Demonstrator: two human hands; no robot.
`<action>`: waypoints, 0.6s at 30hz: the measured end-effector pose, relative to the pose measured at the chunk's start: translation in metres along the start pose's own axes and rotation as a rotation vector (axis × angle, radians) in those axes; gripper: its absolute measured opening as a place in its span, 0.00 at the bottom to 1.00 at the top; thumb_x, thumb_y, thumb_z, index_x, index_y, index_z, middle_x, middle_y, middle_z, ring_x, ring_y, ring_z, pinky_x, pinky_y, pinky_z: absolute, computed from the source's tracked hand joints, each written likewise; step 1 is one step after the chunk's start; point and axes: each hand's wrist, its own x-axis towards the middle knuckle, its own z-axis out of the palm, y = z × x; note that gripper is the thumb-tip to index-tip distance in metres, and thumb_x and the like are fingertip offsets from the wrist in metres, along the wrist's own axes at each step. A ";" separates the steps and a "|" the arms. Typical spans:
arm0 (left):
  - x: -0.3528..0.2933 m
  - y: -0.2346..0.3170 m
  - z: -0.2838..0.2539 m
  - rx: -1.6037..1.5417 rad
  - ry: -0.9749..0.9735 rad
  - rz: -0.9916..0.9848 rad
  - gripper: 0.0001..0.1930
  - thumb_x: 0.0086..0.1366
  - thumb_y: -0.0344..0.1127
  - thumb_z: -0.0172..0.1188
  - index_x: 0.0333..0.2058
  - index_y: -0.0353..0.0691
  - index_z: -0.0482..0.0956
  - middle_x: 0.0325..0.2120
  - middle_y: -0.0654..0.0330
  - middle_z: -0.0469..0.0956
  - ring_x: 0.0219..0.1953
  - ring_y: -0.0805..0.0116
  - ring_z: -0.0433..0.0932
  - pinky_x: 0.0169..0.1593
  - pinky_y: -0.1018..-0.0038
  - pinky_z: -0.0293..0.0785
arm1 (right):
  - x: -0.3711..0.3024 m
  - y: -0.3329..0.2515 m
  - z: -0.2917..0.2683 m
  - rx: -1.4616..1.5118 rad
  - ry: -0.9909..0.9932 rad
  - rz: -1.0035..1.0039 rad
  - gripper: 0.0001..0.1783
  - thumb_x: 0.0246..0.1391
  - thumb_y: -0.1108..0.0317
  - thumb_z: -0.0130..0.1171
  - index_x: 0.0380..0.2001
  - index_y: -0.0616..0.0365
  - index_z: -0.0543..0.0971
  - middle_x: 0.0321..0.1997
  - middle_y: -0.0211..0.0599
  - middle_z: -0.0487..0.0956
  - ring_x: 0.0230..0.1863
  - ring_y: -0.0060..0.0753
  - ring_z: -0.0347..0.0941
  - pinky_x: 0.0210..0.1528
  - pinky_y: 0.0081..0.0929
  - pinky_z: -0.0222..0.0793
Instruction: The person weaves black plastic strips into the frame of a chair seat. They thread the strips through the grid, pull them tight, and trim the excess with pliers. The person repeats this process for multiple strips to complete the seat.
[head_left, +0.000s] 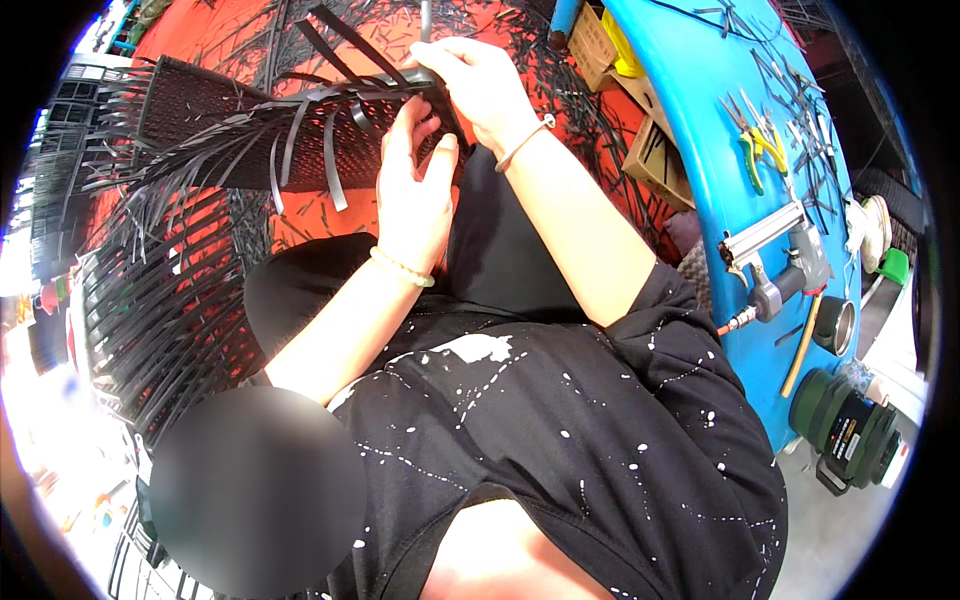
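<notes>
A dark woven panel of flat plastic strips stretches leftward from my hands, its edges fringed with loose strip ends. My left hand is at its right end, fingers curled against the weave and a black strip looping out beside them. Just above it, my right hand grips the panel's upper right corner between thumb and fingers. What lies under the right fingertips is hidden. Several cut strips hang down from the panel's edge, and two longer ones stick up left of the right hand.
Black strip scraps litter the red floor. On the right, a blue table bears yellow-and-green pliers, an air-powered tool and a wooden-handled tool. Cardboard boxes stand beside it. Another fringed woven piece is at left.
</notes>
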 end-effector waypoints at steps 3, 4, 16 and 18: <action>-0.002 -0.010 -0.002 0.050 -0.001 0.018 0.25 0.66 0.25 0.54 0.61 0.31 0.61 0.56 0.53 0.66 0.57 0.66 0.68 0.60 0.72 0.65 | -0.004 0.000 -0.001 -0.084 -0.004 0.002 0.10 0.58 0.65 0.60 0.32 0.63 0.82 0.30 0.28 0.80 0.32 0.17 0.72 0.39 0.17 0.67; -0.003 -0.013 -0.001 0.049 0.010 0.024 0.24 0.65 0.26 0.54 0.60 0.32 0.63 0.53 0.52 0.66 0.56 0.64 0.68 0.60 0.71 0.65 | -0.004 0.000 -0.001 -0.105 0.003 0.011 0.10 0.58 0.65 0.60 0.31 0.62 0.82 0.29 0.27 0.79 0.32 0.16 0.71 0.38 0.16 0.66; -0.015 -0.018 -0.001 0.089 0.068 0.067 0.22 0.66 0.28 0.53 0.58 0.33 0.65 0.50 0.52 0.67 0.54 0.63 0.69 0.59 0.69 0.66 | -0.015 0.010 0.002 -0.082 0.044 0.012 0.10 0.59 0.65 0.59 0.27 0.59 0.79 0.26 0.20 0.74 0.28 0.12 0.64 0.33 0.13 0.60; -0.014 -0.019 -0.002 0.119 0.065 0.082 0.21 0.66 0.28 0.53 0.58 0.32 0.66 0.50 0.51 0.68 0.54 0.63 0.70 0.59 0.70 0.66 | -0.015 0.011 0.003 -0.082 0.055 0.001 0.10 0.59 0.65 0.59 0.27 0.58 0.78 0.26 0.19 0.74 0.28 0.11 0.64 0.32 0.13 0.59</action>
